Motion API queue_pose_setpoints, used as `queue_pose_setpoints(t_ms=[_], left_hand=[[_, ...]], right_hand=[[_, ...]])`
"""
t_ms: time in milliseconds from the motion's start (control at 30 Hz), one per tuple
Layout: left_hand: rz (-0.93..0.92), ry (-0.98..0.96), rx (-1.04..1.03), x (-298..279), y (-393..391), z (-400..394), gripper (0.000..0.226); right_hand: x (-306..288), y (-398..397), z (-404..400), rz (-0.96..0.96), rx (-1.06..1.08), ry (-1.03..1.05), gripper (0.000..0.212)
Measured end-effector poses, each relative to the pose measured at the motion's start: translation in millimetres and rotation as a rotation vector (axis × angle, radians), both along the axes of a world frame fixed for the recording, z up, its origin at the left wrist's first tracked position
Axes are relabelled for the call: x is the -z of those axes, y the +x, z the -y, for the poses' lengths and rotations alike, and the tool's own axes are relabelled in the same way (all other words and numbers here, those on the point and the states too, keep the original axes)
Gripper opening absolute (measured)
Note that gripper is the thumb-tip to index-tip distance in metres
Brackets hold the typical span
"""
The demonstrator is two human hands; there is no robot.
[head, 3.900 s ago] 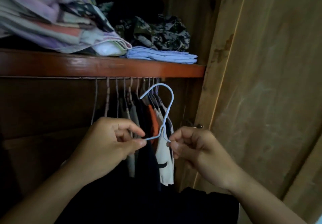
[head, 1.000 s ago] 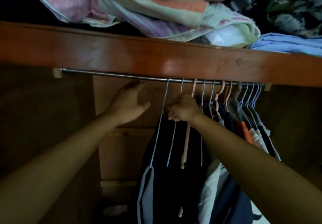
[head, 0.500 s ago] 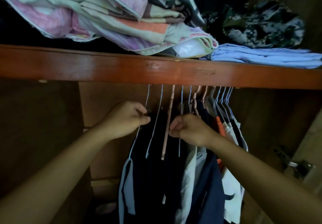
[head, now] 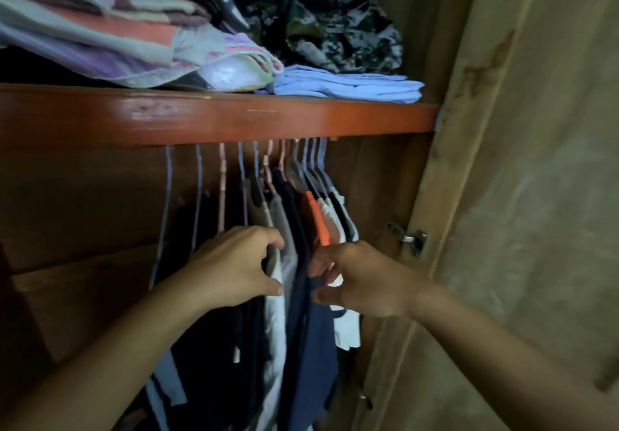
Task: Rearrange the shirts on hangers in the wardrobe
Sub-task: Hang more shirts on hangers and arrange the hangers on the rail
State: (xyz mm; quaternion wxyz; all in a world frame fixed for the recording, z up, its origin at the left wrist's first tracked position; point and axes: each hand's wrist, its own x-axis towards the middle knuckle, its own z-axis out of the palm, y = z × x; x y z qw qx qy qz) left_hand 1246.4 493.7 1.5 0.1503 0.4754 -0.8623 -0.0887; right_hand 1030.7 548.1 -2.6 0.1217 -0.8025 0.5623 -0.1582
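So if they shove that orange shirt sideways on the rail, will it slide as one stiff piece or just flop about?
Probably flop: the orange shirt hangs in soft folds, squeezed between neighbouring garments. Its hanger would likely slide along under the shelf, with the cloth swinging behind. It looks thin, so likely light, though the tight packing there may drag on it.

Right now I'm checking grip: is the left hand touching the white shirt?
Touching. The head view shows the left hand with fingers and thumb curled onto the white shirt, no gap visible.
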Motion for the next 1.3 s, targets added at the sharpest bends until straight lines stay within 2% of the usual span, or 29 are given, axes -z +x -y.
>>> queue_pose_setpoints(t_ms=[100, 167, 267, 400, 467, 667, 900, 1067, 1300], left_hand=[[0.028, -0.072, 0.078, 6, -37, -10, 0.07], [0.025, -0.011, 0.17, 11, -62, -17, 0.076], [0.048, 0.073, 0.287, 16, -102, -30, 0.081], [0.056, 0.122, 0.424, 20, -156, -52, 0.053], [0.05, 0.146, 0.477, 23, -183, -67, 0.048], [0.053, 0.225, 0.599, 37, -260, -117, 0.066], [0.109, 0.28, 0.798, 48, -335, -182, 0.071], [0.147, 0.267, 0.975, 56, -379, -230, 0.07], [0.21, 0.078, 1.253, 49, -447, -298, 0.07]], right_hand=[[1, -30, -34, -0.032, 0.101, -0.028, 0.03], [3, -51, -57, -0.028, 0.17, -0.004, 0.034], [4, -82, -91, -0.092, 0.297, -0.036, 0.031], [7, -120, -137, -0.176, 0.443, 0.014, 0.036], [9, -139, -162, -0.18, 0.513, 0.032, 0.038], [9, -180, -241, -0.188, 0.676, 0.051, 0.046], [17, -224, -331, -0.087, 0.74, 0.1, 0.041], [23, -241, -393, -0.125, 0.912, 0.109, 0.047], [28, -238, -476, -0.085, 1.213, 0.121, 0.047]])
